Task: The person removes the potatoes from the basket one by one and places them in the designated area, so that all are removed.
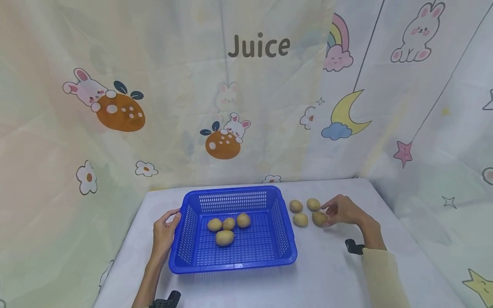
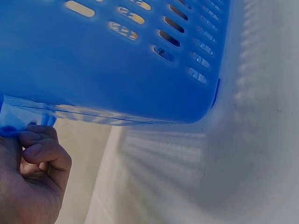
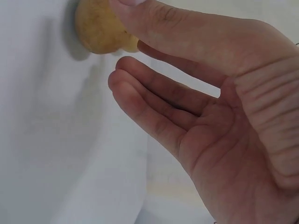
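A blue plastic basket (image 1: 233, 268) with slotted walls stands on the table, several potatoes (image 1: 225, 238) inside it. My left hand (image 1: 163, 234) holds its left rim; the left wrist view shows the curled fingers (image 2: 44, 149) at the rim. To the right of the basket, several more potatoes (image 1: 300, 220) lie close together on the cloth. My right hand (image 1: 343, 210) is at the nearest right one of these, a potato (image 3: 100, 28) partly covered by the thumb. The other fingers (image 3: 149, 100) extend loosely below it, with no potato against the palm.
A white cloth (image 1: 327, 265) covers the table. Behind it hangs a printed curtain (image 1: 262, 85) with rabbits, fruit and the word Juice. Dark devices (image 1: 354, 247) are strapped at both wrists.
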`<move>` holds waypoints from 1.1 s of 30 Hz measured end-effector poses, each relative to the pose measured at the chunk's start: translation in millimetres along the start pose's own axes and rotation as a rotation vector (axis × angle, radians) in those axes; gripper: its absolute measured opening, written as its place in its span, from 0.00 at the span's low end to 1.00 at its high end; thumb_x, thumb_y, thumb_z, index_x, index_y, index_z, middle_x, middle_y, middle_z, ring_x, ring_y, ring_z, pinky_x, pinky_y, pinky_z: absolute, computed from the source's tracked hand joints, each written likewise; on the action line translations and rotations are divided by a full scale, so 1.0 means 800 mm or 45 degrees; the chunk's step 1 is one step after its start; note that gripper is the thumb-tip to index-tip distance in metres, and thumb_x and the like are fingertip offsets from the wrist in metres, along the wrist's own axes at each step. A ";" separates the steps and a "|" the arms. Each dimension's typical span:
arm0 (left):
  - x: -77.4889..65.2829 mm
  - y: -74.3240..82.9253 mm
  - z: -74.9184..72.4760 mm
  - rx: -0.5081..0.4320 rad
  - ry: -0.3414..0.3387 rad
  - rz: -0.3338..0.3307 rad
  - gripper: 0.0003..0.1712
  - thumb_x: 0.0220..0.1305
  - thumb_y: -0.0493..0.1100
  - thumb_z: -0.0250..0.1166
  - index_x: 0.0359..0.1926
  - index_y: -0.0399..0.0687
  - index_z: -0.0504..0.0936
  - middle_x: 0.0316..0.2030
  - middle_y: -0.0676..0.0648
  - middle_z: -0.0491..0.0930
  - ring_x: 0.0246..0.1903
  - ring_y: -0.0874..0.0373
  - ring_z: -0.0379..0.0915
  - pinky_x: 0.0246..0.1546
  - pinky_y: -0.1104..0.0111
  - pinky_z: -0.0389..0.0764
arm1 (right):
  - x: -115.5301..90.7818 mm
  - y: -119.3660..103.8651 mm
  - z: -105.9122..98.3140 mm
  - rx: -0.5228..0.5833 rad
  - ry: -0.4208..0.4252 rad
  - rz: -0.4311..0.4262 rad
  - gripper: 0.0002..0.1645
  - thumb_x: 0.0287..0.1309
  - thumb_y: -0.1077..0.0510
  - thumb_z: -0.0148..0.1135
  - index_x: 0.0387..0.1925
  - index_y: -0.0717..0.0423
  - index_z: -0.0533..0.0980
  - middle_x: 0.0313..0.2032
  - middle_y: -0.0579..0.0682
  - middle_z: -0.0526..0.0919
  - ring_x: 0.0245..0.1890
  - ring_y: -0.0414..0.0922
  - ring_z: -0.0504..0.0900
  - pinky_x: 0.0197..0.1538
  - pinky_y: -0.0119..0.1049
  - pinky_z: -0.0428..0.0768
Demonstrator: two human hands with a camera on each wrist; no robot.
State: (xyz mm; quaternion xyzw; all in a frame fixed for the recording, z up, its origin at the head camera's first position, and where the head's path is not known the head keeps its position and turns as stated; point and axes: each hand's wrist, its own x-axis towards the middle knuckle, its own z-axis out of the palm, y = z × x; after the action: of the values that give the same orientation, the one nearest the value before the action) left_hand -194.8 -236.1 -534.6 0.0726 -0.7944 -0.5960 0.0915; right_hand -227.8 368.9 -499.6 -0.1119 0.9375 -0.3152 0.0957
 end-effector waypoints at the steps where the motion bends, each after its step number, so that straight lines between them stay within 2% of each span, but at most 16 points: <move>1: 0.000 0.000 0.000 -0.001 0.006 -0.005 0.22 0.86 0.48 0.59 0.67 0.38 0.82 0.38 0.37 0.93 0.24 0.65 0.87 0.26 0.71 0.86 | -0.001 -0.002 -0.002 -0.007 0.007 0.000 0.34 0.44 0.62 0.90 0.55 0.68 0.87 0.43 0.60 0.93 0.43 0.53 0.91 0.48 0.47 0.91; 6: 0.000 0.001 -0.003 -0.006 0.004 -0.009 0.23 0.85 0.48 0.60 0.68 0.38 0.82 0.38 0.39 0.93 0.24 0.66 0.86 0.26 0.72 0.85 | -0.005 -0.010 -0.012 -0.056 0.037 -0.036 0.34 0.45 0.64 0.89 0.56 0.69 0.86 0.43 0.63 0.92 0.41 0.53 0.90 0.47 0.47 0.91; 16: 0.001 0.000 -0.004 -0.009 -0.001 -0.014 0.22 0.85 0.48 0.60 0.68 0.38 0.81 0.36 0.41 0.93 0.24 0.66 0.86 0.26 0.72 0.85 | -0.007 -0.032 -0.022 -0.103 0.118 -0.034 0.33 0.48 0.60 0.89 0.55 0.67 0.87 0.44 0.63 0.92 0.41 0.50 0.90 0.46 0.45 0.90; 25: 0.001 0.002 -0.002 -0.013 -0.023 -0.007 0.23 0.86 0.48 0.59 0.68 0.37 0.81 0.41 0.34 0.92 0.25 0.65 0.87 0.28 0.72 0.86 | -0.005 -0.054 -0.027 -0.119 0.177 -0.038 0.32 0.49 0.57 0.89 0.55 0.66 0.87 0.43 0.57 0.93 0.41 0.49 0.90 0.48 0.48 0.91; 29: 0.000 0.001 -0.002 -0.002 -0.023 -0.011 0.23 0.86 0.49 0.58 0.69 0.38 0.80 0.43 0.35 0.92 0.26 0.65 0.88 0.29 0.72 0.87 | -0.001 -0.066 -0.029 -0.106 0.173 -0.054 0.34 0.49 0.55 0.89 0.56 0.66 0.87 0.45 0.60 0.93 0.43 0.51 0.91 0.51 0.51 0.91; 33: -0.001 0.002 -0.001 -0.003 -0.018 -0.018 0.22 0.86 0.49 0.58 0.69 0.40 0.81 0.43 0.34 0.92 0.26 0.66 0.87 0.29 0.73 0.87 | 0.003 -0.083 -0.030 -0.081 0.163 -0.107 0.33 0.50 0.57 0.88 0.56 0.68 0.86 0.47 0.64 0.93 0.44 0.55 0.92 0.53 0.55 0.91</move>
State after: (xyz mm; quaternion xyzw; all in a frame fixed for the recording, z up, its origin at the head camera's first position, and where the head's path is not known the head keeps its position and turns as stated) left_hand -194.2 -236.3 -532.5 0.0738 -0.7939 -0.5979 0.0820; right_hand -226.2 330.7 -440.4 -0.1339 0.9457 -0.2955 0.0186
